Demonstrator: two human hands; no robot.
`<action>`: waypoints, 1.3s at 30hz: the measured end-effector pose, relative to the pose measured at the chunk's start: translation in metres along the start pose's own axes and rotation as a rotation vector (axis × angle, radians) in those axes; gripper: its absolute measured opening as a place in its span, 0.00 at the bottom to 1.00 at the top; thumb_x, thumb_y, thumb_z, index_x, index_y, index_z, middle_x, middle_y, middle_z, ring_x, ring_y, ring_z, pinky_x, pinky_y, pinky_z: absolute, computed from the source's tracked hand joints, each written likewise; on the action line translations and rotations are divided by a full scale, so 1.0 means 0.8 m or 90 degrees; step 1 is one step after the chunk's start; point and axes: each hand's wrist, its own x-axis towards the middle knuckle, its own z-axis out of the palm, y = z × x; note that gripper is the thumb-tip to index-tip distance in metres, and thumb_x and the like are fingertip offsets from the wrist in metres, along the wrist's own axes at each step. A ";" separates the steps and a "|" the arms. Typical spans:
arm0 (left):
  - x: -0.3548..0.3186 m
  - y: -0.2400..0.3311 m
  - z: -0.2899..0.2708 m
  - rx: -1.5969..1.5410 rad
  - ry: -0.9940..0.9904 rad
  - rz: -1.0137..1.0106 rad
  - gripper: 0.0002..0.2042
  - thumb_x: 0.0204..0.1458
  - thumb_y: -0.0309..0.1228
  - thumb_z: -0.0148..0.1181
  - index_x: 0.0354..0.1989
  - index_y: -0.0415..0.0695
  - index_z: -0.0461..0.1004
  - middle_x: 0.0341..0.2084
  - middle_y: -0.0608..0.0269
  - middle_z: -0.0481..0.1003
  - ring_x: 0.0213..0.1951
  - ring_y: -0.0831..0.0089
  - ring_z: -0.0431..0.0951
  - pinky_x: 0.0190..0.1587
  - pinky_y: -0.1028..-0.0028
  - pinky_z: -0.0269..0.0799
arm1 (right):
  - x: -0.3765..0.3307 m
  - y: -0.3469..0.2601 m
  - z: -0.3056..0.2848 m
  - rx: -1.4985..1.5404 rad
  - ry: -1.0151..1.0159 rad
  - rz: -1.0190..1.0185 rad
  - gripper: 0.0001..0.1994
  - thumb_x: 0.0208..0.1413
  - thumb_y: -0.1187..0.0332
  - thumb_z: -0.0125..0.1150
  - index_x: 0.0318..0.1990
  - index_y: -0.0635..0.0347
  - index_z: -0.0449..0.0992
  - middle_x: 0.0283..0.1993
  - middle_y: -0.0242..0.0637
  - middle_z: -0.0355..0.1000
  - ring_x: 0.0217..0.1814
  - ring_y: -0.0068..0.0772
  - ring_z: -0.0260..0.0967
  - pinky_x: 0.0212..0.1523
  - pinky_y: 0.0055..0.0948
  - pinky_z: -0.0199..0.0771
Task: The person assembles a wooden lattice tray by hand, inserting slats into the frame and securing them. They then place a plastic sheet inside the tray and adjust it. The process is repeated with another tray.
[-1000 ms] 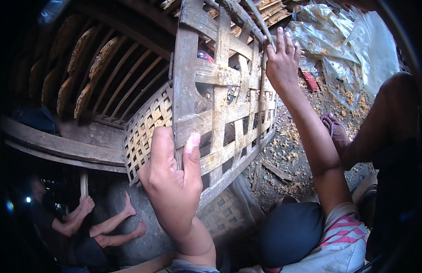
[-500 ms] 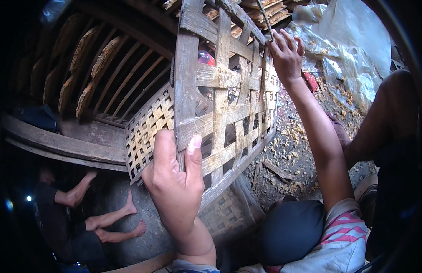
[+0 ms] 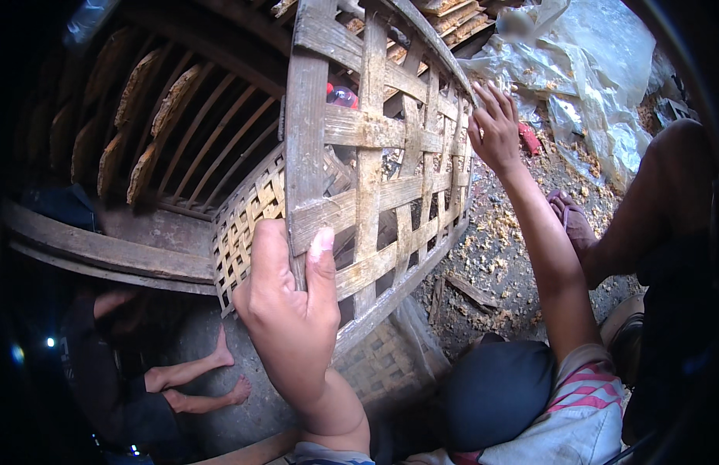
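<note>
Centre frame: a large woven bamboo tray (image 3: 375, 194) stands on edge, open lattice, nothing in it. Behind it, a finer woven basket (image 3: 247, 225); contents not visible. Left hand (image 3: 293, 310) clamps the tray's near edge, thumb and fingers closed round a slat. Right hand not identifiable. Upper right: another person's hand (image 3: 495, 128), fingers spread, on the far rim. Plastic sheeting (image 3: 600, 85) top right. Since the earlier frames, little has changed: the grip holds and the far hand sits slightly higher.
</note>
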 end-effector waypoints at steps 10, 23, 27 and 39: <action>0.010 -0.007 0.002 -0.007 0.030 0.039 0.06 0.56 0.20 0.61 0.37 0.35 0.70 0.20 0.51 0.73 0.19 0.71 0.73 0.25 0.73 0.68 | 0.012 -0.015 -0.035 -0.009 -0.045 0.164 0.05 0.55 0.68 0.67 0.39 0.49 0.81 0.33 0.29 0.79 0.39 0.34 0.71 0.50 0.37 0.65; 0.006 -0.007 0.001 -0.041 0.048 0.025 0.06 0.57 0.20 0.59 0.39 0.34 0.70 0.23 0.49 0.75 0.24 0.72 0.75 0.30 0.72 0.70 | 0.160 -0.172 -0.101 0.254 -0.170 0.242 0.25 0.64 0.55 0.52 0.66 0.51 0.67 0.26 0.44 0.77 0.33 0.49 0.77 0.36 0.44 0.76; 0.003 -0.014 -0.009 -0.022 0.027 -0.024 0.06 0.57 0.21 0.59 0.39 0.34 0.69 0.25 0.48 0.76 0.25 0.72 0.76 0.32 0.72 0.71 | 0.156 -0.184 -0.096 0.255 -0.166 0.199 0.25 0.64 0.55 0.52 0.65 0.55 0.68 0.26 0.45 0.77 0.31 0.50 0.78 0.35 0.45 0.76; -0.005 -0.022 -0.012 -0.002 0.049 -0.033 0.06 0.58 0.23 0.59 0.37 0.34 0.69 0.24 0.50 0.76 0.25 0.73 0.74 0.31 0.71 0.70 | 0.209 -0.227 -0.088 0.751 -0.076 0.120 0.24 0.61 0.55 0.58 0.61 0.57 0.72 0.43 0.48 0.79 0.45 0.48 0.78 0.48 0.41 0.75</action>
